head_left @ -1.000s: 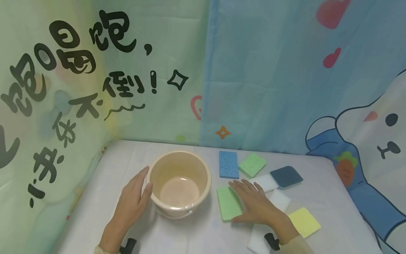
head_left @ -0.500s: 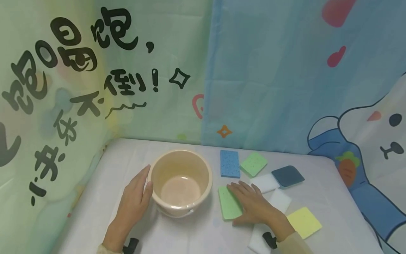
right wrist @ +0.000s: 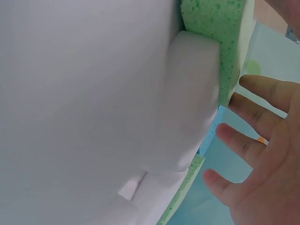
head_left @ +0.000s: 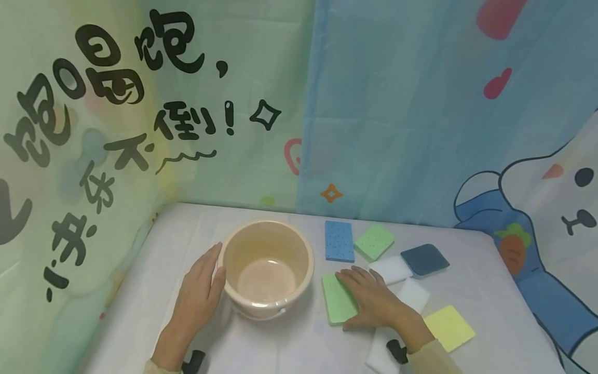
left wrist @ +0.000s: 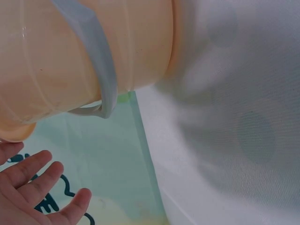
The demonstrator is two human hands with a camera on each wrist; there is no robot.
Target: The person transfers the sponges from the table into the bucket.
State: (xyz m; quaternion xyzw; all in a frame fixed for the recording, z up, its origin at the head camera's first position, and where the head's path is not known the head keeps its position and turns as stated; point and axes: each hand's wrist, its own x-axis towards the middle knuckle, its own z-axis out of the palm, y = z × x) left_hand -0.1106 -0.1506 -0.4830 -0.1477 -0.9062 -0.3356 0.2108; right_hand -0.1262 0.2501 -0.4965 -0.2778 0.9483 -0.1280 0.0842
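A cream bucket (head_left: 266, 283) stands upright, its pale handle (left wrist: 105, 61) hanging down the side. My left hand (head_left: 198, 291) is at its left rim, fingers extended; in the left wrist view the fingers are spread, one fingertip near the rim. My right hand (head_left: 374, 301) reaches over a light green sponge (head_left: 337, 301), covering its right part. In the right wrist view, fingertips meet or almost meet the edge of this sponge (right wrist: 225, 42), without curling round it. The sponge overlaps a white block (right wrist: 192, 98).
Behind the right hand lie a blue sponge (head_left: 339, 241), a smaller green sponge (head_left: 375, 242) and a dark blue-grey pad (head_left: 425, 259) touching a white block (head_left: 391, 269). A yellow square sponge (head_left: 450, 328) and another white piece (head_left: 384, 353) lie nearer. Printed curtains (head_left: 397, 104) border the table.
The head view has shifted slightly. My right hand has come a little further left over the light green sponge. My left hand stays beside the bucket.
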